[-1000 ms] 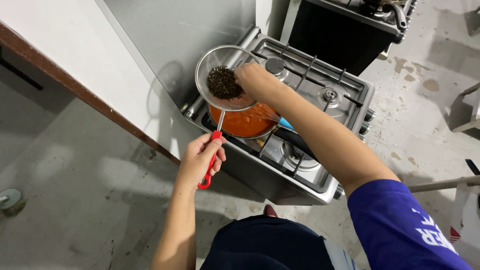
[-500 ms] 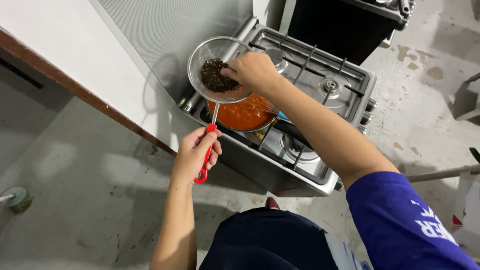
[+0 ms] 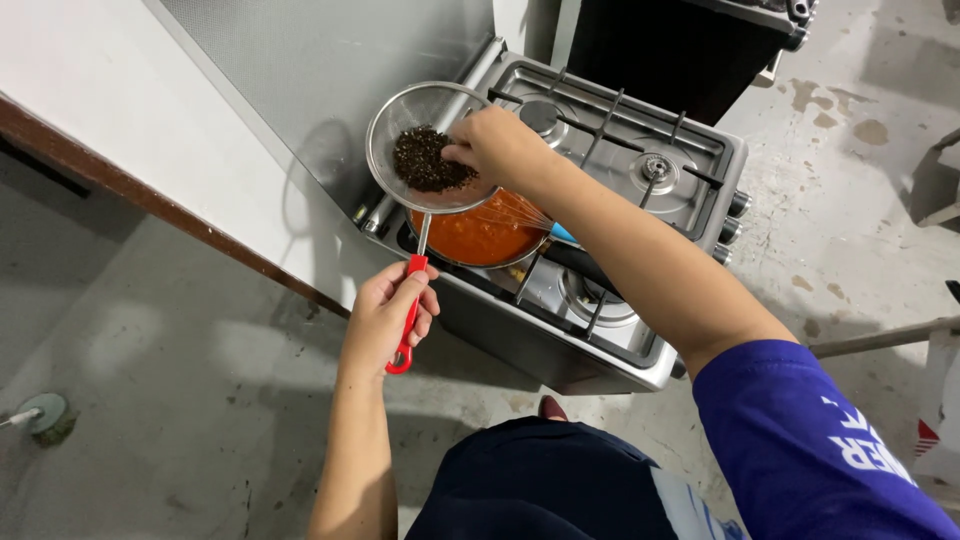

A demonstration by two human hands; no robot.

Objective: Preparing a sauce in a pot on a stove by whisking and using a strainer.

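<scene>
**Head view: sieve held over a pot of red sauce**

Head camera looks down on a gas stove (image 3: 640, 190) set against a pale wall. The left hand (image 3: 385, 315) is closed around the red handle (image 3: 408, 315) of a round wire sieve (image 3: 425, 145), holding it level just above a pot (image 3: 480, 235) of orange-red sauce on the near left burner. A dark heap of coarse bits (image 3: 428, 160) sits in the mesh. The right hand (image 3: 500, 150) reaches over the stove, its fingers bunched and pressing into the far side of that heap. A blue-handled whisk (image 3: 535, 222) rests in the pot, its wires in the sauce.

As a judgement, the straining looks well along: the sauce lies below, and only dry-looking dregs remain in the sieve, with the last pressing and the emptying of the sieve left.
</scene>
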